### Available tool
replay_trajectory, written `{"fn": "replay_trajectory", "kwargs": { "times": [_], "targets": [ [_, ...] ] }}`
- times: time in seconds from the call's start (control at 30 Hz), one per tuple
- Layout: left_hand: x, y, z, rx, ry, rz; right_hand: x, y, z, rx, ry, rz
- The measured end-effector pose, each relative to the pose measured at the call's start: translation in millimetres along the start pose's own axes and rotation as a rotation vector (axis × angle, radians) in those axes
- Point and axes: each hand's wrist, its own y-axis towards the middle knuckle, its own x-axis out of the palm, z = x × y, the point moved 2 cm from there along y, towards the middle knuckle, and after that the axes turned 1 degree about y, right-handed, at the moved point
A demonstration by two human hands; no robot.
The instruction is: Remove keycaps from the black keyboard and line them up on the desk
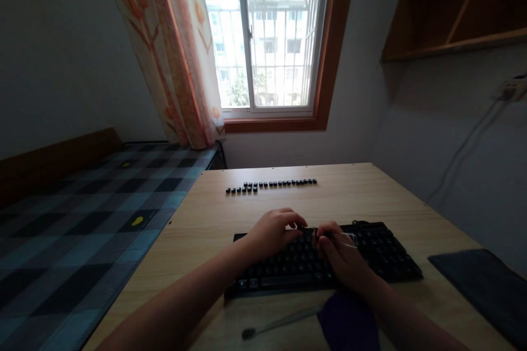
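A black keyboard (382, 255) lies on the light wooden desk (197, 219) in front of me. My left hand (272, 230) rests over the keyboard's upper middle, its fingers curled and pinched at a key near the top row. My right hand (343, 258) is beside it, fingers closed round a small clear tool with a wire loop at the same spot. A row of several removed black keycaps (269, 185) lies farther back on the desk.
A purple cloth (348, 321) and a thin grey brush-like tool (280, 322) lie at the desk's near edge. A dark mouse pad (488, 285) sits right. A bed with a checked cover (82, 230) is left; a window and curtain behind.
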Motion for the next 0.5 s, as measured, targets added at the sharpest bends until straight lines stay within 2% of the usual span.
{"fn": "replay_trajectory", "kwargs": {
  "times": [0.23, 0.4, 0.5],
  "targets": [
    [1.2, 1.0, -4.7, -0.083, -0.06, -0.056, -3.0, 1.3, -2.1, -0.089, -0.169, -0.035],
    [3.2, 2.3, -10.7, -0.155, -0.139, -0.038, -5.8, 3.0, -4.6, -0.115, -0.208, -0.03],
    [-2.2, 3.3, -13.2, -0.164, -0.103, 0.011, -10.3, 3.1, -5.0, -0.126, -0.222, 0.017]
  ]
}}
